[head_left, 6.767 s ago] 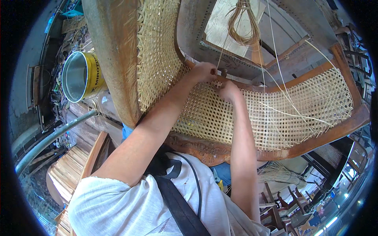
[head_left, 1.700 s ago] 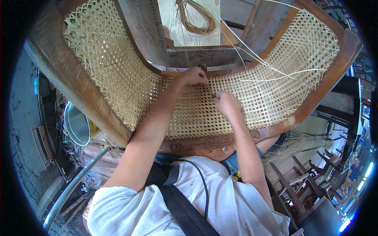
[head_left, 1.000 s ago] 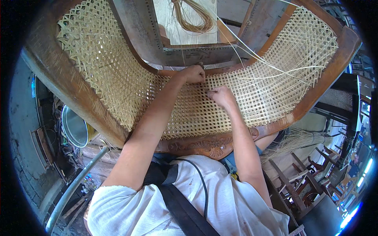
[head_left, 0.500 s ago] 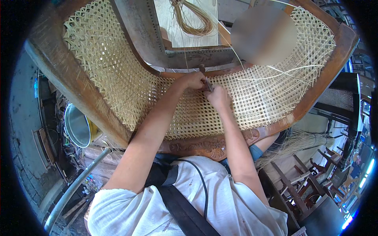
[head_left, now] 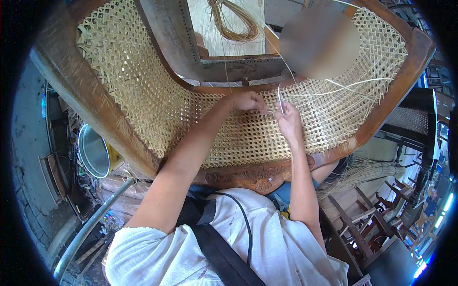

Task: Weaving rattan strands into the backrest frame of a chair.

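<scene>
Woven cane webbing (head_left: 238,143) fills a curved wooden frame (head_left: 95,117) in front of me. My left hand (head_left: 250,101) is closed in a pinch just above the mesh near the far rail; a thin pale tip shows at its fingertips, too small to name surely. To its right, my right hand (head_left: 289,121) grips a slim, curved, pointed metal tool (head_left: 280,97), its tip pointing up and away from me. Loose cane strands (head_left: 353,88) lie across the webbing to the right of that hand.
A coil of cane (head_left: 238,26) hangs beyond the frame. Another person, partly blurred, is at the far right side. A metal bucket (head_left: 94,151) stands at left, near a pipe (head_left: 90,229). Loose cane (head_left: 365,171) and wooden chair parts (head_left: 362,224) lie at right.
My hands have come apart. The right one has moved right and toward me, its tool now standing clear of the mesh; the left has shifted slightly right.
</scene>
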